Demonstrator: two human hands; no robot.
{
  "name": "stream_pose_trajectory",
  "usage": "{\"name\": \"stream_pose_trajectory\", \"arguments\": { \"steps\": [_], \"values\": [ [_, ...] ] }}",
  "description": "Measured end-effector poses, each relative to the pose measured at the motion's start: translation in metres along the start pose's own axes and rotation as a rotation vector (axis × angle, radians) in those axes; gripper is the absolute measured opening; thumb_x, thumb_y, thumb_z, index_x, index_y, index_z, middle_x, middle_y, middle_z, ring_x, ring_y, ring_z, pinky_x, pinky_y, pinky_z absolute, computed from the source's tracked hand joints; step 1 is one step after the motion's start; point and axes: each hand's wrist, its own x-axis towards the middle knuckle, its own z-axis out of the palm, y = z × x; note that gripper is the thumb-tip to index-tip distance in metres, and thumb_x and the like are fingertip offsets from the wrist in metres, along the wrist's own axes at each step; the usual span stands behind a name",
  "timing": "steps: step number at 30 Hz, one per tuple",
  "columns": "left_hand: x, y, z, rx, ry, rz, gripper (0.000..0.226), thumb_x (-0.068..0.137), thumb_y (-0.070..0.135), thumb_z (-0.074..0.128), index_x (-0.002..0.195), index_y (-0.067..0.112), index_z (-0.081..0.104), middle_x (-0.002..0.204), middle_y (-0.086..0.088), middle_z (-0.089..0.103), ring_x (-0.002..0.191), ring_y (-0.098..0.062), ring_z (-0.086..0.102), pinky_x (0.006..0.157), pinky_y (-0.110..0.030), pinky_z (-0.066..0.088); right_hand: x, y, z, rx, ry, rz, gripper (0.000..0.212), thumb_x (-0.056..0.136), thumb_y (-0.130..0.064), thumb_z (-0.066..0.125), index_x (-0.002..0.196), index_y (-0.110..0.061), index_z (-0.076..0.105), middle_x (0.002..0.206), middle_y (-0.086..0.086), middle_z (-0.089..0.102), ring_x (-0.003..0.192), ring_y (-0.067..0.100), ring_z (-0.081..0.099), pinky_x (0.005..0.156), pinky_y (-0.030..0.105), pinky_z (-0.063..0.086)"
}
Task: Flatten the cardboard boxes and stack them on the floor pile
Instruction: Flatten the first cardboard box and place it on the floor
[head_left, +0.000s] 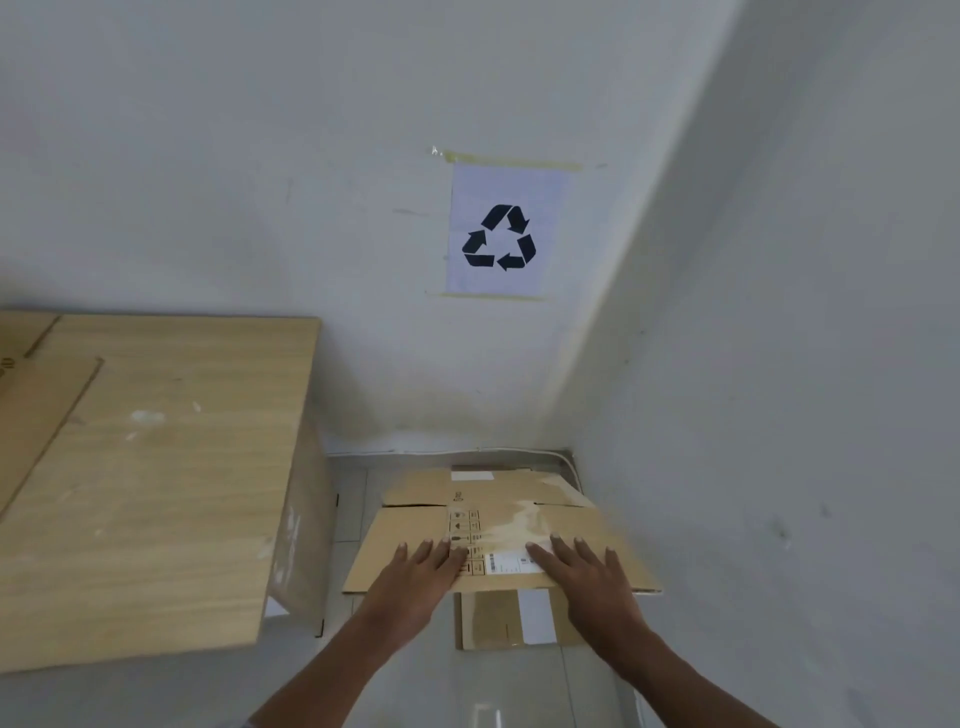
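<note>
Left grip (415, 577) and right grip (587, 577), fingers straight and spread, press flat on the flattened cardboard box (524, 512) at lower centre, topping the floor pile (493, 618) right of the desk (166, 467).

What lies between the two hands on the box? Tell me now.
In the head view, a white label and printed symbols on the box lie between the left hand and right hand, which press flat on it.

A paper sheet (506, 231) bearing a black recycling symbol is taped top and bottom to the white wall (260, 156). A light wooden worktop (182, 467) stands at left; a white cable (467, 450) follows the wall's foot.
</note>
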Motion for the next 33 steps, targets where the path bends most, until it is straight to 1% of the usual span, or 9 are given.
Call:
{"name": "stream_pose_trajectory", "arguments": {
  "steps": [7, 11, 16, 18, 20, 25, 28, 31, 33],
  "values": [
    [0.044, 0.033, 0.052, -0.026, -0.013, 0.008, 0.091, 0.047, 0.012, 0.093, 0.130, 0.016, 0.055, 0.124, -0.008, 0.067, 0.105, -0.028, 0.069, 0.078, -0.046, 0.060, 0.020, 0.045, 0.052, 0.013, -0.038, -0.025, 0.090, 0.091, 0.001, 0.049, 0.153, -0.042, 0.001, 0.164, 0.002, 0.014, 0.149, 0.034, 0.016, 0.114, 0.058, 0.018],
    [0.082, 0.055, 0.084, 0.003, 0.026, 0.000, 0.098, 0.033, 0.015, 0.096, 0.123, 0.017, 0.058, 0.115, -0.006, 0.071, 0.097, -0.025, 0.072, 0.071, -0.042, 0.061, 0.041, 0.078, 0.090, 0.023, -0.041, -0.023, 0.086, 0.094, -0.002, 0.047, 0.153, -0.043, -0.001, 0.165, 0.002, 0.011, 0.149, 0.032, 0.013, 0.115, 0.057, 0.015],
    [0.136, 0.059, 0.152, 0.044, 0.072, -0.008, 0.106, 0.028, 0.014, 0.097, 0.126, 0.015, 0.056, 0.117, -0.009, 0.071, 0.099, -0.027, 0.071, 0.073, -0.042, 0.061, 0.086, 0.105, 0.167, 0.080, 0.041, 0.001, 0.086, 0.090, 0.000, 0.053, 0.153, -0.041, 0.011, 0.161, 0.006, 0.025, 0.145, 0.037, 0.026, 0.113, 0.060, 0.022],
    [0.159, 0.060, 0.192, 0.049, 0.084, -0.018, 0.106, 0.031, 0.013, 0.097, 0.129, 0.015, 0.054, 0.119, -0.010, 0.070, 0.101, -0.028, 0.071, 0.076, -0.043, 0.060, 0.109, 0.110, 0.214, 0.071, 0.056, -0.006, 0.091, 0.082, -0.003, 0.066, 0.151, -0.040, 0.020, 0.153, 0.008, 0.042, 0.137, 0.039, 0.042, 0.106, 0.062, 0.034],
    [0.180, 0.059, 0.238, 0.048, 0.106, -0.020, 0.103, 0.035, 0.012, 0.097, 0.129, 0.015, 0.055, 0.120, -0.011, 0.069, 0.103, -0.029, 0.070, 0.077, -0.044, 0.060, 0.134, 0.116, 0.272, 0.093, 0.055, 0.007, 0.102, 0.066, -0.002, 0.080, 0.147, -0.039, 0.030, 0.141, 0.008, 0.056, 0.124, 0.039, 0.055, 0.095, 0.062, 0.046],
    [0.223, 0.066, 0.377, 0.062, 0.076, -0.038, 0.094, 0.039, 0.008, 0.096, 0.127, 0.012, 0.062, 0.120, -0.013, 0.069, 0.104, -0.032, 0.069, 0.079, -0.047, 0.059, 0.186, 0.124, 0.419, 0.070, -0.011, 0.026, 0.113, 0.035, 0.007, 0.087, 0.135, -0.036, 0.054, 0.123, 0.005, 0.068, 0.104, 0.035, 0.068, 0.076, 0.057, 0.057],
    [0.243, 0.074, 0.459, 0.089, 0.032, -0.047, 0.096, 0.035, 0.010, 0.096, 0.125, 0.015, 0.061, 0.117, -0.011, 0.070, 0.101, -0.030, 0.070, 0.076, -0.045, 0.060, 0.209, 0.132, 0.505, 0.030, -0.040, 0.008, 0.123, 0.031, 0.007, 0.087, 0.137, -0.039, 0.045, 0.121, 0.002, 0.070, 0.101, 0.033, 0.070, 0.072, 0.055, 0.057],
    [0.259, 0.081, 0.521, 0.065, 0.027, -0.064, 0.100, 0.035, 0.010, 0.097, 0.127, 0.013, 0.058, 0.119, -0.013, 0.070, 0.102, -0.033, 0.070, 0.076, -0.049, 0.060, 0.229, 0.143, 0.572, 0.043, -0.063, 0.027, 0.135, 0.028, 0.004, 0.090, 0.144, -0.037, 0.035, 0.123, 0.002, 0.069, 0.103, 0.035, 0.069, 0.073, 0.055, 0.056],
    [0.267, 0.086, 0.547, 0.020, -0.024, -0.093, 0.102, 0.041, 0.010, 0.096, 0.132, 0.012, 0.052, 0.125, -0.016, 0.066, 0.108, -0.036, 0.067, 0.080, -0.053, 0.058, 0.232, 0.142, 0.583, 0.056, -0.123, 0.011, 0.135, 0.044, 0.007, 0.085, 0.150, -0.040, 0.017, 0.139, 0.005, 0.058, 0.120, 0.040, 0.059, 0.086, 0.060, 0.050]
  ]
}}
